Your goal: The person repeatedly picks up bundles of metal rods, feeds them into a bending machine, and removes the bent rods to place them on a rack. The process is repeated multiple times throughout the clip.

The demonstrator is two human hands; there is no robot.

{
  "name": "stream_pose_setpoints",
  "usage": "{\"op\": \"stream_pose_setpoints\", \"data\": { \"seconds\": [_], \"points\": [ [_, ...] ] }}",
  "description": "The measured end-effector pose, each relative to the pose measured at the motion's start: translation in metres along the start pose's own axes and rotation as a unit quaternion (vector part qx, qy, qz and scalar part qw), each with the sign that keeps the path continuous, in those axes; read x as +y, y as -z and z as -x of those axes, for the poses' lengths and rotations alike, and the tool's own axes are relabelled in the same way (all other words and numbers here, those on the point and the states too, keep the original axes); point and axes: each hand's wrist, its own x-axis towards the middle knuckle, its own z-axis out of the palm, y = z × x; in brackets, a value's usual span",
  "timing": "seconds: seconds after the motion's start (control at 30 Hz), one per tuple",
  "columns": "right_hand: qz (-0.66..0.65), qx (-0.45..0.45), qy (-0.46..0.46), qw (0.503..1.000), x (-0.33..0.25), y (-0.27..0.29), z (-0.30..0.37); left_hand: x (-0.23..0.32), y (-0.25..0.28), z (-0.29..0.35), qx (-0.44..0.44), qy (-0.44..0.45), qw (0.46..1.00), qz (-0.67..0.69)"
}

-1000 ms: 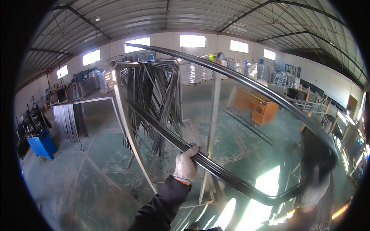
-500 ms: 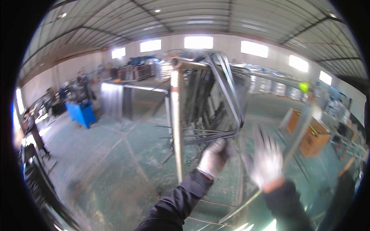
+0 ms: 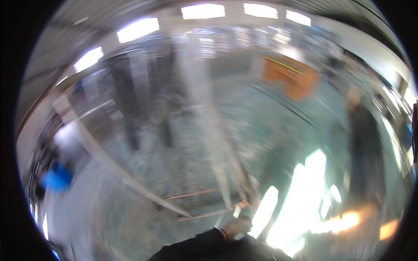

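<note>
Dark rods hang as blurred, near-vertical streaks; whether the left hand is wide or narrow, I cannot tell.

1. Head view: one wide fisheye camera, left of a pair, worn on the head; mounted upright.
2. Facing: directed forward and down; floor seen from above, far windows taken in along the top.
3. Range: dark sleeve placed nearest, at the lower edge; workshop widely covered, lines bent, blurred.

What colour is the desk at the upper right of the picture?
The desk is orange-brown, somewhat blurred; the head view shows it best.
</note>
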Motion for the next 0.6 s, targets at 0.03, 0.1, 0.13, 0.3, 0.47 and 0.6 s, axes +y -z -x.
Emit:
{"op": "stream_pose_setpoints", "data": {
  "seconds": [0.03, 0.1, 0.13, 0.3, 0.47, 0.6],
  "points": [
    [-0.024, 0.064, 0.012, 0.998, 0.015, 0.001, 0.014, 0.014, -0.012, -0.025, -0.01, 0.119, 0.989, 0.09],
    [-0.076, 0.224, 0.043, 0.971, 0.032, 0.001, 0.05, 0.051, -0.042, -0.079, 0.076, 0.29, 0.893, 0.336],
    [-0.061, 0.15, -0.072, 0.984, 0.036, 0.016, 0.057, 0.07, -0.051, -0.107, 0.023, 0.287, 0.903, 0.318],
    [-0.269, 0.213, -0.215, 0.914, 0.07, 0.073, 0.09, 0.17, -0.186, -0.199, -0.041, 0.299, 0.897, 0.323],
    [-0.291, 0.333, -0.246, 0.863, 0.125, 0.126, 0.1, 0.238, -0.288, -0.263, -0.152, 0.242, 0.906, 0.313],
    [-0.29, 0.387, -0.275, 0.831, 0.174, 0.187, 0.075, 0.279, -0.357, -0.33, -0.18, 0.11, 0.933, 0.291]
  ]
}}
